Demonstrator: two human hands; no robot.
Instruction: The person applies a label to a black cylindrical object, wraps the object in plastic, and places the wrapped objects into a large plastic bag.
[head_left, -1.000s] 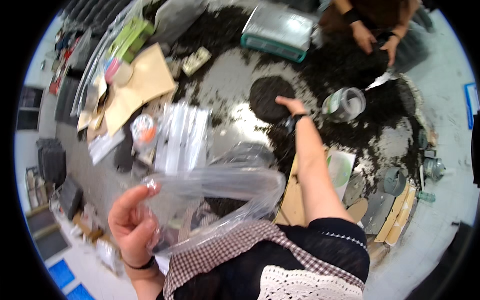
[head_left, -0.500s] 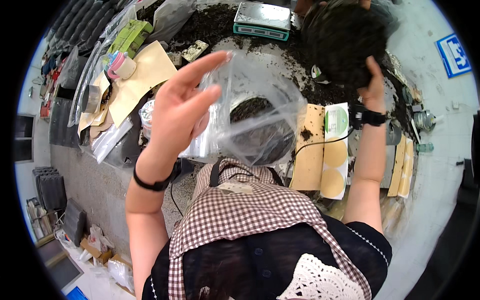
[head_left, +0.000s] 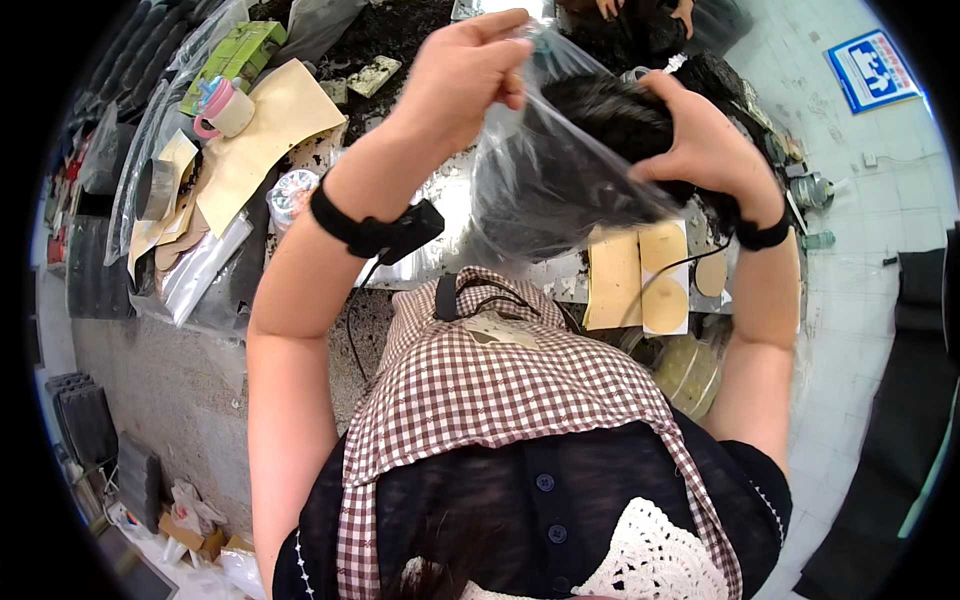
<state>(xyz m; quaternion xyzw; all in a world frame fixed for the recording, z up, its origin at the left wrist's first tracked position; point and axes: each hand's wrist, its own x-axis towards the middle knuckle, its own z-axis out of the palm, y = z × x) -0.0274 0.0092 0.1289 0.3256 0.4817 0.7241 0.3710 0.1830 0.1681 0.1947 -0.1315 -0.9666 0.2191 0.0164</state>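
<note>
At the far left of the table (head_left: 452, 198), clear plastic sleeves (head_left: 208, 268) lie in a loose stack. Above them in the view stands a pink and white cup (head_left: 230, 108) with a blue top, just in front of a green box (head_left: 240, 60). A bent tan sheet (head_left: 270, 140) spreads beside the cup, and a round clear tub (head_left: 291, 190) sits near your left forearm.

Your left hand (head_left: 455, 85) is raised, its fingertips drawn together in a pinch on the upper edge of a clear plastic bag (head_left: 535, 205). The bag hangs slanting between your hands, above the near part of the table. At its mouth is a dark clump (head_left: 610, 115), partly behind the clear film; how deep it sits, you cannot tell.

Below the bag in the view lie a tan strip (head_left: 613, 285) and, beside it, tan discs (head_left: 663, 250). Your right hand (head_left: 710, 140) curves in a wide C, thumb and fingers parted around the clump's right edge, gripping it.
</note>
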